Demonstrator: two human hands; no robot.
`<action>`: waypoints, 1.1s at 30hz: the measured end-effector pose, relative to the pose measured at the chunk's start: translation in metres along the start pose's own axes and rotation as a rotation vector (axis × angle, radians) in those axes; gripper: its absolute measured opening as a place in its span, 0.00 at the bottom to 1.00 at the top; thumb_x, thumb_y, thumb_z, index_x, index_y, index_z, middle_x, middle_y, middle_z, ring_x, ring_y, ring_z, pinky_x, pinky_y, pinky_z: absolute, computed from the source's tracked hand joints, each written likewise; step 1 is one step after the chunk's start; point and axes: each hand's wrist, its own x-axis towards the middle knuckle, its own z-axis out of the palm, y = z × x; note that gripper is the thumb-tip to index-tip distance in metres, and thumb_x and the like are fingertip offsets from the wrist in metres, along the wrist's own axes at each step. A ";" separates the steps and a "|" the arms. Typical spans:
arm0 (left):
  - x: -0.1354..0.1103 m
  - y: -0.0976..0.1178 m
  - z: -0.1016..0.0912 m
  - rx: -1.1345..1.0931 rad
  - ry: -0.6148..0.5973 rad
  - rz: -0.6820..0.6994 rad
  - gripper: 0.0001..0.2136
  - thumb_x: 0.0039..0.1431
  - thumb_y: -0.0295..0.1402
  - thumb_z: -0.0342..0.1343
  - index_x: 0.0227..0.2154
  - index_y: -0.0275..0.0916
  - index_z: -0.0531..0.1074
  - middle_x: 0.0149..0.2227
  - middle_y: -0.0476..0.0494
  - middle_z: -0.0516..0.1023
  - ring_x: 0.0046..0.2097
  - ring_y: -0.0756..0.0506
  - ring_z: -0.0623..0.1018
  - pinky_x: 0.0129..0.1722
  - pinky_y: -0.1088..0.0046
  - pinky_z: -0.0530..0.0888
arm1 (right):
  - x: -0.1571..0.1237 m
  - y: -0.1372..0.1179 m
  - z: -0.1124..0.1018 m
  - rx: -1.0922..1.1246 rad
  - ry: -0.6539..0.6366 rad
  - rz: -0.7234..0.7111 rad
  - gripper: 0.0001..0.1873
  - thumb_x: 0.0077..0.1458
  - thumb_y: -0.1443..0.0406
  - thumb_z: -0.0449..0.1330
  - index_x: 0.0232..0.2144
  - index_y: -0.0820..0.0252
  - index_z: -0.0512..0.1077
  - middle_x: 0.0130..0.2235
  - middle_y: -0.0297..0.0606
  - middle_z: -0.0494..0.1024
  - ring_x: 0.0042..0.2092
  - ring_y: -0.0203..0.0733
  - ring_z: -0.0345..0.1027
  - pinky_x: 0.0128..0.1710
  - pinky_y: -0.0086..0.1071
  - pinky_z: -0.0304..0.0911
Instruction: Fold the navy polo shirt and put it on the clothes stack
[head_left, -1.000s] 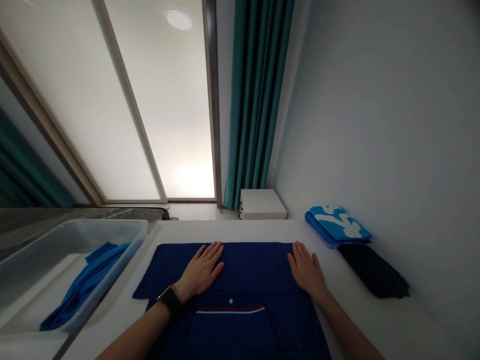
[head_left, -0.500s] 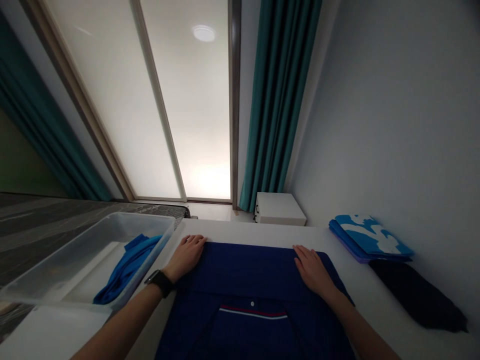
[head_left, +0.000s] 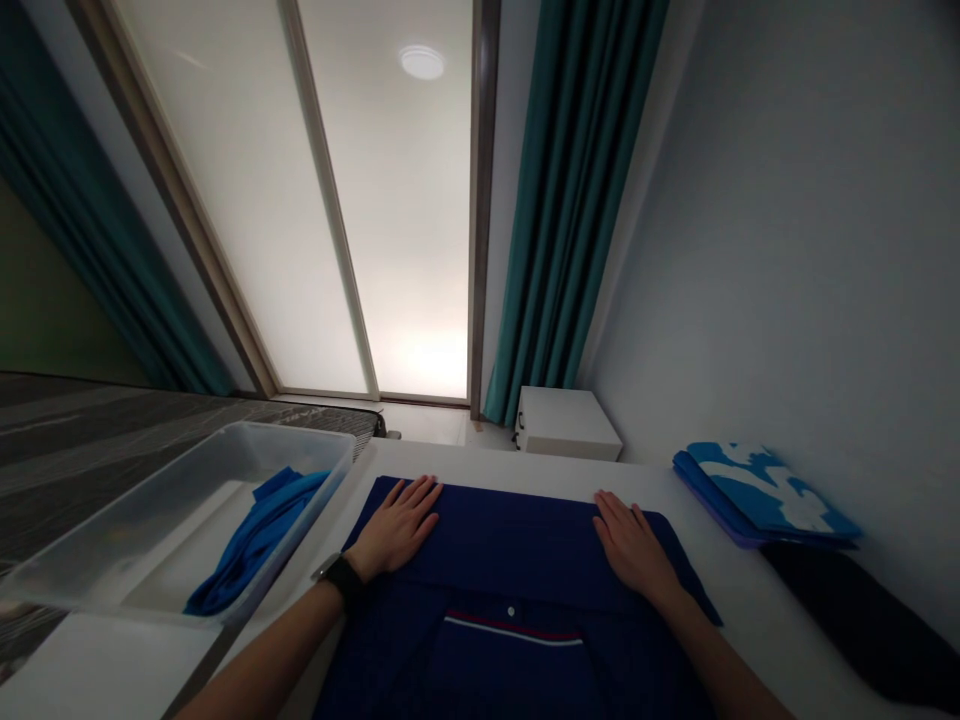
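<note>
A navy blue shirt (head_left: 517, 560) lies spread on the white table, with a small white button and a red-and-white stripe across its middle. Its lower part runs out of view at the bottom edge. My left hand (head_left: 400, 525), with a black watch on the wrist, rests flat on the shirt's far left part, fingers spread. On the far right part lies my right hand (head_left: 630, 540), palm down with the fingers stretched out. Neither hand grips the cloth.
A clear plastic bin (head_left: 247, 432) with a blue garment (head_left: 255, 555) inside stands at the left. Along the right wall lie folded blue-and-white cloth (head_left: 772, 485) and a black cloth (head_left: 855, 620). Beyond the table (head_left: 465, 462) stands a white cabinet (head_left: 566, 420).
My left hand has shifted right, from the shirt's far left edge onto the cloth, uncovering its corner. My right hand stays flat in nearly the same place. The view has turned slightly.
</note>
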 end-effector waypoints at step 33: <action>0.018 0.058 -0.035 -0.073 0.089 0.126 0.14 0.66 0.34 0.45 0.50 0.44 0.70 0.48 0.42 0.73 0.51 0.41 0.71 0.56 0.60 0.65 | -0.002 -0.074 -0.033 0.170 0.116 -0.345 0.23 0.64 0.62 0.45 0.58 0.57 0.66 0.60 0.43 0.68 0.63 0.46 0.57 0.66 0.46 0.46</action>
